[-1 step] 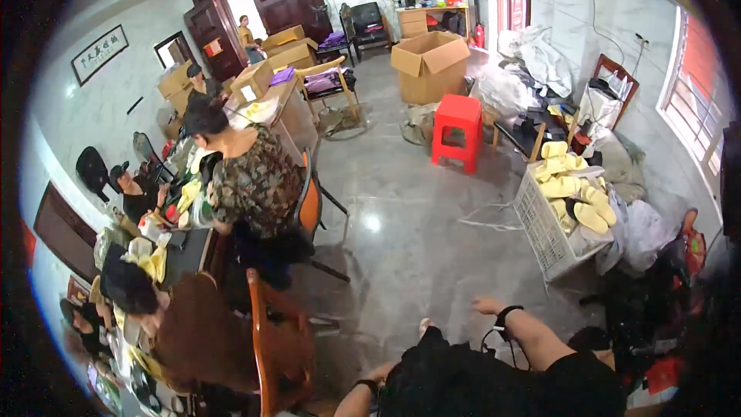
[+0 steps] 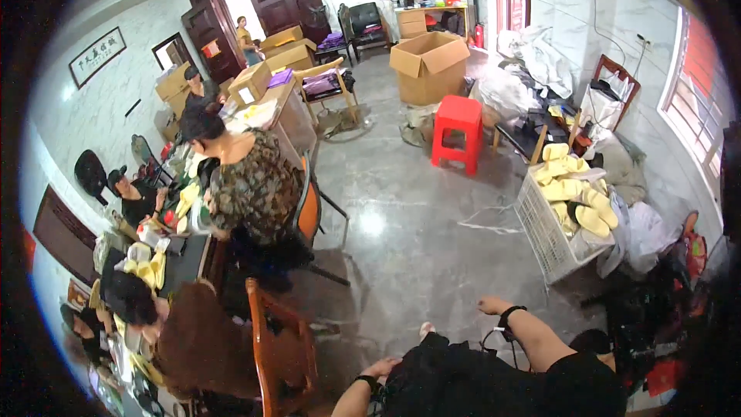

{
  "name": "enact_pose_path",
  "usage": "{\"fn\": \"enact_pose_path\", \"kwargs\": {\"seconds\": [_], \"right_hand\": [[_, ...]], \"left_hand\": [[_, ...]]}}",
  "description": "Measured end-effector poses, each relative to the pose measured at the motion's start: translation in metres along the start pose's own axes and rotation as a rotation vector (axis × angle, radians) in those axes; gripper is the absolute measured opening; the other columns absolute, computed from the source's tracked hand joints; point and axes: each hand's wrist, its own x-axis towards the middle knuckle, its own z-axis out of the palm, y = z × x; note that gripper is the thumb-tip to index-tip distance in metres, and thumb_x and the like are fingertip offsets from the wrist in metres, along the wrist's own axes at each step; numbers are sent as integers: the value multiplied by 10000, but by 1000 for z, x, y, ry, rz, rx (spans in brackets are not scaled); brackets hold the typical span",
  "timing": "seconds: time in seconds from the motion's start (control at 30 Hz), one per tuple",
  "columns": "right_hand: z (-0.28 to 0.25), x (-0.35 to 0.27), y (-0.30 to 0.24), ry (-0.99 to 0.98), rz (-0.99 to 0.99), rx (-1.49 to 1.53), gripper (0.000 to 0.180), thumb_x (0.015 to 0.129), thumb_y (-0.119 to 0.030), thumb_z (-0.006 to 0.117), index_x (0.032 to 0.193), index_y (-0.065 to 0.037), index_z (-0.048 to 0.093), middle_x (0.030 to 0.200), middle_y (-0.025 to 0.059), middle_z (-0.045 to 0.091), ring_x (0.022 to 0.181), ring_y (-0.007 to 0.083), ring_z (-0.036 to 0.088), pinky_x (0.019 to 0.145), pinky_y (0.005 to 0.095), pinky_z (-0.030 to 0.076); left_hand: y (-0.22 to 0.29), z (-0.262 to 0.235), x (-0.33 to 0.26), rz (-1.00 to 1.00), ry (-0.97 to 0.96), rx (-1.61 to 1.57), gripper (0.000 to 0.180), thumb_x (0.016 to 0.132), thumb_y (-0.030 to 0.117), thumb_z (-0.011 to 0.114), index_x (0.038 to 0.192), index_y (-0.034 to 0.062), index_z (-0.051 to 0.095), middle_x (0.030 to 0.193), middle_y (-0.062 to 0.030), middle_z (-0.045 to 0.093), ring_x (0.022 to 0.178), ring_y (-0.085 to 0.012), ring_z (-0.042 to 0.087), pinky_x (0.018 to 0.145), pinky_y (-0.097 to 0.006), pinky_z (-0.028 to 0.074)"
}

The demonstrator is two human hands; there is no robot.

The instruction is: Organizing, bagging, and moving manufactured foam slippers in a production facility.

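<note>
My left hand (image 2: 381,369) is low in the view, fingers loosely stretched out beside my black clothing (image 2: 448,374), with a dark band at the wrist. It appears to touch the cloth and holds nothing I can see. My right hand (image 2: 492,306) hangs over the grey floor with its fingers curled in and no object visible in them. A black band (image 2: 509,313) circles that wrist, and a thin cable (image 2: 491,333) hangs beside it. Nearest to the right hand is a white plastic crate (image 2: 544,243) heaped with yellow slippers (image 2: 583,193).
A red stool (image 2: 458,133) and an open cardboard box (image 2: 428,69) stand ahead. Wooden chairs (image 2: 270,347) and co-workers (image 2: 255,177) line the tables at left. Plastic bags (image 2: 644,228) and piled goods (image 2: 532,100) lie along the right wall. A white strap (image 2: 494,224) lies on the floor.
My left hand shows slightly more beside the black clothing. The seated co-workers at left have shifted their heads a little. My right hand stays nearly in place.
</note>
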Motion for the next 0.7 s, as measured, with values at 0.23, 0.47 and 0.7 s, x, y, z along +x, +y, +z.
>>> {"fn": "enact_pose_path", "kwargs": {"seconds": [0.23,0.47,0.7], "right_hand": [[-69,29,79,-33,392,166,330,758,-248,513,993,-40,614,1048,198,587,945,332,575,813,432,436],[-146,131,198,-263,801,273,450,785,-386,499,1050,-39,605,1065,166,594,960,344,560,851,440,421],[-368,329,195,63,336,-69,392,819,-294,434,1071,-35,584,1088,190,574,996,366,545,864,430,425]], "left_hand": [[92,-188,105,153,317,650,510,829,392,518,1220,69,468,1173,-183,523,1100,-335,483,909,-402,397],[184,-281,156,62,519,350,425,825,337,516,1124,37,535,1061,-198,577,977,-334,550,846,-408,434],[194,-302,199,-32,373,399,386,814,362,488,949,23,613,950,-205,611,874,-359,582,745,-422,450]]}}
